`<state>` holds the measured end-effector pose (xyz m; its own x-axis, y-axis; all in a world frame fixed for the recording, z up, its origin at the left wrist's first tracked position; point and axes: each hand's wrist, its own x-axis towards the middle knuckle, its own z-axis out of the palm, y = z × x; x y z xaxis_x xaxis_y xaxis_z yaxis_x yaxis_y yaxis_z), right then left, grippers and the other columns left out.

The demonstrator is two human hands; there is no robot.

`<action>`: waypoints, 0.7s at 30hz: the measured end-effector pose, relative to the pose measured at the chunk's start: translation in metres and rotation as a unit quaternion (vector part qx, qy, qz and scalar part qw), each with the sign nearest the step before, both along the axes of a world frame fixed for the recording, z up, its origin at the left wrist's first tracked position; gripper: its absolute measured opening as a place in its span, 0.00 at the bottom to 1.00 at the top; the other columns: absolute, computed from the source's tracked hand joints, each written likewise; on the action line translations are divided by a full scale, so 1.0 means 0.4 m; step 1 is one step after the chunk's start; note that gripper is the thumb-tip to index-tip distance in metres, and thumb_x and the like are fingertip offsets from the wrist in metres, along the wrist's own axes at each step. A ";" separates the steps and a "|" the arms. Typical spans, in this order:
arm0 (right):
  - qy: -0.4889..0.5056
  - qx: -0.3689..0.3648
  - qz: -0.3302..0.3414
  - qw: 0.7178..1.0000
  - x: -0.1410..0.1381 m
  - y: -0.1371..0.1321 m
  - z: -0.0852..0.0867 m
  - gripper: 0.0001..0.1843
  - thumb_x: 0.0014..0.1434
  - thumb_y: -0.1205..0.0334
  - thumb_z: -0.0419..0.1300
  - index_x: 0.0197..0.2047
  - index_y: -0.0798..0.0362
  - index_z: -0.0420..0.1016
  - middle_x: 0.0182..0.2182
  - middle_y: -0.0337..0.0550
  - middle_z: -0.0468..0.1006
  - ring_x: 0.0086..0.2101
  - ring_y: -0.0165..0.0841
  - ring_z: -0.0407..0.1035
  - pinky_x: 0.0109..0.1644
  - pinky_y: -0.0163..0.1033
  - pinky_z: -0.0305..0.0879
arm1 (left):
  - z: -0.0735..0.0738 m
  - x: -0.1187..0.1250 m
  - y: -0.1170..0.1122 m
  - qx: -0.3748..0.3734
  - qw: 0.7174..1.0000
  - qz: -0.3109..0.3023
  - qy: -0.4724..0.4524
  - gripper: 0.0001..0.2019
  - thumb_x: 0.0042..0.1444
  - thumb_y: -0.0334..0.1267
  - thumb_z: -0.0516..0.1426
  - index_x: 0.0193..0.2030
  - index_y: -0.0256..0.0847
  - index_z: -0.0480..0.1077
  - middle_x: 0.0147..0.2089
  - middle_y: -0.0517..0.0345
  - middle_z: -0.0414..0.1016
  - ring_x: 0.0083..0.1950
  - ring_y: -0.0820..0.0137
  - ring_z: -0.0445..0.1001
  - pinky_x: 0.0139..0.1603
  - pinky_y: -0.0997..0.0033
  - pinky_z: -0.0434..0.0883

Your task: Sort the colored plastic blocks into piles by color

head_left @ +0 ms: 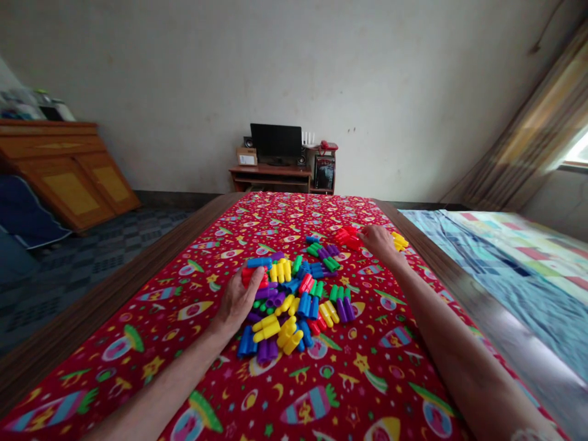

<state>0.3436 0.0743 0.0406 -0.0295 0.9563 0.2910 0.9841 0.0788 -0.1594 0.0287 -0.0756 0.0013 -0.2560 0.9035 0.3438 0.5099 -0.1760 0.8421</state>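
Observation:
My left hand (pixel 237 299) is at the left side of a loose heap of toy building blocks. Its thumb and fingers close around a red block (pixel 252 279), with a blue block (pixel 260 263) right above it. In the heap lie yellow blocks (pixel 266 328), purple blocks (pixel 267 351), blue blocks and green blocks (pixel 337 291), shaped like joined tubes with rounded tips. Farther back, at the right, my right hand (pixel 380 241) bends its fingers onto a group of red blocks (pixel 348 237); the fingertips are partly hidden. Just right of that hand sit yellow blocks (pixel 400 241).
A red patterned cloth (pixel 220 392) covers the dark wooden table (pixel 184 223). Beyond it stands a desk (pixel 271 173) with a monitor (pixel 277 142). A bed (pixel 496 269) is on the right, and a wooden cabinet (pixel 68 174) on the left.

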 end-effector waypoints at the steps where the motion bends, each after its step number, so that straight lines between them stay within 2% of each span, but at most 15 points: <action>1: -0.005 0.007 0.011 1.000 -0.018 -0.012 0.014 0.17 0.63 0.58 0.52 0.40 0.57 0.80 0.35 0.54 0.80 0.33 0.35 0.71 0.30 0.35 0.53 | -0.001 0.000 0.000 0.003 1.000 -0.004 0.002 0.27 0.56 0.63 0.48 0.36 0.39 0.71 0.30 0.54 0.78 0.33 0.62 0.79 0.37 0.64 0.77; 3: 0.001 0.016 0.088 0.996 -0.068 -0.044 0.042 0.17 0.65 0.61 0.51 0.37 0.58 0.80 0.31 0.51 0.79 0.30 0.32 0.70 0.30 0.34 0.52 | 0.000 0.001 -0.001 0.014 1.000 -0.018 0.014 0.26 0.57 0.62 0.49 0.39 0.40 0.72 0.32 0.54 0.79 0.34 0.62 0.79 0.38 0.64 0.77; 5: 0.040 0.016 0.233 0.972 -0.134 -0.088 0.061 0.15 0.64 0.63 0.52 0.37 0.58 0.80 0.28 0.47 0.79 0.28 0.29 0.68 0.31 0.33 0.53 | 0.002 0.004 -0.001 0.030 0.998 -0.047 0.034 0.25 0.57 0.60 0.50 0.42 0.40 0.72 0.36 0.53 0.80 0.40 0.61 0.80 0.43 0.64 0.77; 6: 0.070 0.011 0.315 0.947 -0.170 -0.114 0.064 0.14 0.64 0.62 0.53 0.38 0.58 0.79 0.29 0.45 0.79 0.28 0.28 0.68 0.32 0.32 0.55 | 0.004 0.005 -0.001 0.036 0.996 -0.060 0.046 0.24 0.57 0.59 0.50 0.43 0.40 0.73 0.38 0.53 0.81 0.44 0.60 0.79 0.45 0.64 0.76; 8: 0.127 -0.003 0.458 0.880 -0.239 -0.168 0.061 0.13 0.64 0.61 0.54 0.45 0.55 0.78 0.34 0.44 0.80 0.31 0.28 0.70 0.34 0.31 0.58 | 0.006 0.006 0.000 0.035 0.994 -0.072 0.072 0.25 0.57 0.59 0.50 0.44 0.41 0.74 0.41 0.52 0.81 0.49 0.58 0.78 0.51 0.62 0.74; 10: 0.152 -0.012 0.537 0.830 -0.291 -0.213 0.047 0.16 0.64 0.60 0.55 0.53 0.53 0.74 0.40 0.45 0.80 0.34 0.29 0.71 0.37 0.32 0.60 | 0.006 0.005 0.001 0.024 0.993 -0.066 0.093 0.26 0.56 0.60 0.50 0.45 0.40 0.75 0.42 0.52 0.81 0.49 0.57 0.77 0.53 0.60 0.73; 11: 0.153 -0.015 0.550 0.821 -0.309 -0.228 0.039 0.17 0.64 0.61 0.55 0.55 0.53 0.72 0.40 0.45 0.79 0.34 0.29 0.71 0.36 0.32 0.60 | 0.005 0.005 0.002 0.021 0.993 -0.063 0.100 0.26 0.56 0.60 0.50 0.46 0.40 0.75 0.42 0.52 0.81 0.49 0.56 0.77 0.53 0.59 0.73; 13: 0.150 -0.024 0.544 0.825 -0.324 -0.241 0.026 0.18 0.63 0.65 0.55 0.57 0.54 0.71 0.36 0.44 0.79 0.31 0.28 0.69 0.34 0.31 0.58 | 0.003 0.005 0.002 0.025 0.992 -0.072 0.103 0.28 0.57 0.60 0.49 0.47 0.39 0.75 0.44 0.51 0.81 0.50 0.55 0.76 0.55 0.58 0.71; 16: 0.152 -0.040 0.513 0.844 -0.310 -0.221 0.025 0.15 0.61 0.70 0.55 0.50 0.55 0.75 0.28 0.39 0.76 0.26 0.25 0.65 0.31 0.30 0.55 | -0.001 0.005 -0.001 0.033 0.991 -0.096 0.087 0.28 0.59 0.59 0.48 0.51 0.38 0.73 0.49 0.48 0.79 0.52 0.56 0.76 0.56 0.59 0.71; 18: 0.152 -0.027 0.480 0.864 -0.290 -0.196 0.035 0.12 0.60 0.71 0.55 0.44 0.55 0.77 0.25 0.38 0.74 0.24 0.25 0.62 0.30 0.30 0.53 | -0.002 0.006 -0.003 0.037 0.991 -0.103 0.072 0.28 0.61 0.58 0.47 0.53 0.37 0.72 0.52 0.46 0.78 0.51 0.58 0.77 0.54 0.61 0.72; 21: 0.122 -0.001 0.399 0.909 -0.255 -0.158 0.059 0.09 0.60 0.68 0.56 0.37 0.57 0.78 0.22 0.37 0.72 0.23 0.24 0.60 0.29 0.31 0.50 | -0.005 0.006 -0.003 0.039 0.992 -0.108 0.054 0.28 0.62 0.57 0.47 0.55 0.37 0.70 0.54 0.46 0.76 0.49 0.59 0.78 0.51 0.63 0.73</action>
